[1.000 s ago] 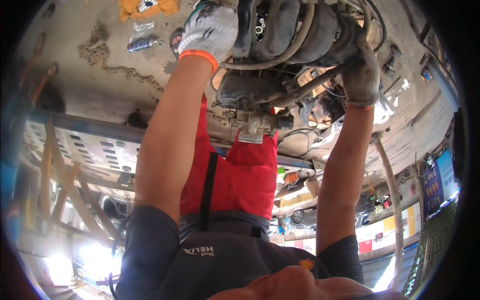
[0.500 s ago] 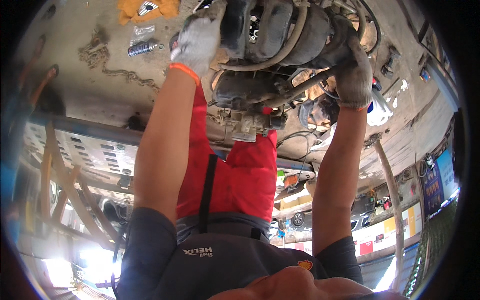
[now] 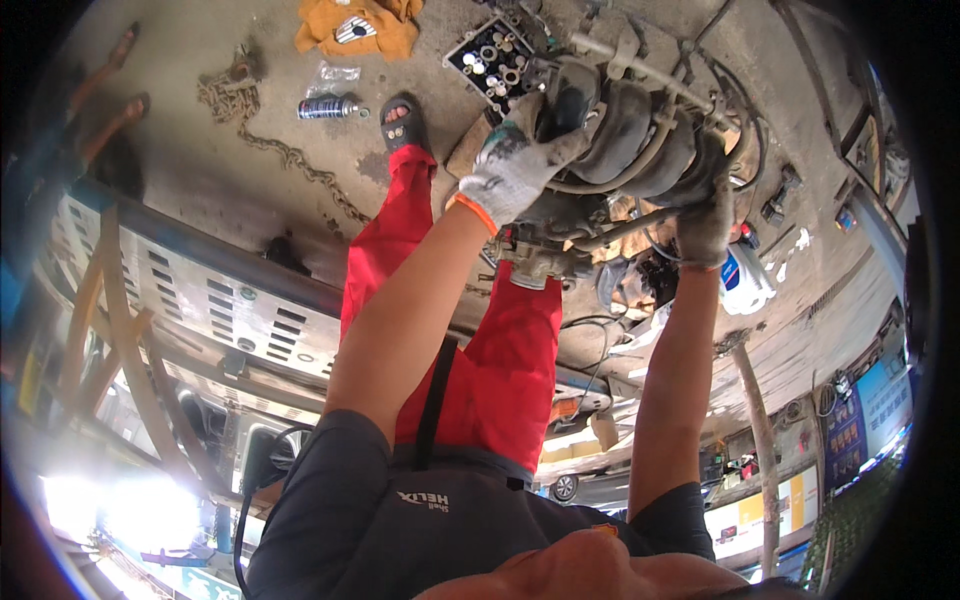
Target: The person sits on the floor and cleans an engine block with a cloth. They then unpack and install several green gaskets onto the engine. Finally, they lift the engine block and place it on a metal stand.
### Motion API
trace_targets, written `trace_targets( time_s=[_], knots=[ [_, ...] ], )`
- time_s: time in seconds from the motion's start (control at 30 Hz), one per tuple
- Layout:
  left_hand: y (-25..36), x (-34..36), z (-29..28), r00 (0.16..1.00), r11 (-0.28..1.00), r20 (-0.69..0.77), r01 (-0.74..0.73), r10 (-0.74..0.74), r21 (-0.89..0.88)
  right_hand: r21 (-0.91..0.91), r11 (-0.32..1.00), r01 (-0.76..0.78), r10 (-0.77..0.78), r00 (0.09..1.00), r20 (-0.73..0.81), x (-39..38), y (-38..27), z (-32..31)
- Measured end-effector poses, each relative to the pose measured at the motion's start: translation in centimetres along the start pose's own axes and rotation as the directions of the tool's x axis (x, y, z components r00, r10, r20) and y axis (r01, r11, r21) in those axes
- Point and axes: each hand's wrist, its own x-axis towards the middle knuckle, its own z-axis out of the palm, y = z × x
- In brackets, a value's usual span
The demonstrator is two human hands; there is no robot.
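Observation:
Both my hands hold a dirty black intake manifold [image 3: 617, 145] with curved runners and hoses. My left hand [image 3: 520, 165], in a grey-white work glove with an orange cuff, is closed round its left end. My right hand [image 3: 706, 228], gloved too, grips the right end beside a dark hose; its fingers are partly hidden. At the near side of the manifold is a grey metal throttle body [image 3: 537, 263], in front of my red trouser leg. The manifold's underside is hidden.
A dark tray of small metal parts [image 3: 490, 62] lies beyond my left hand. Farther left are an orange cloth [image 3: 385, 28], a spray can [image 3: 328, 108] and a rusty chain [image 3: 285, 152]. A white jug [image 3: 743, 280] stands right of my right hand.
The manifold's left end and my left hand have shifted right and nearer to me. My right hand is slightly lower in view. The parts tray and my left foot now show.

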Motion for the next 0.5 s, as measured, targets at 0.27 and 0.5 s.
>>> trace_targets(
  time_s=[0.27, 0.5],
  knots=[
    [-4.9, -0.9, -1.1, 0.879, 0.881, -0.07, 0.473, -0.472, -0.009, 0.188, 0.982, 0.026, 0.037, 0.945, -0.324, -0.2, 9.7, 0.4],
    [-11.1, 0.6, -3.8, 0.878, 0.878, -0.072, 0.462, -0.473, -0.126, 0.294, 0.954, -0.06, 0.185, 0.89, -0.417, 3.1, 16.7, 1.1]
  ],
)
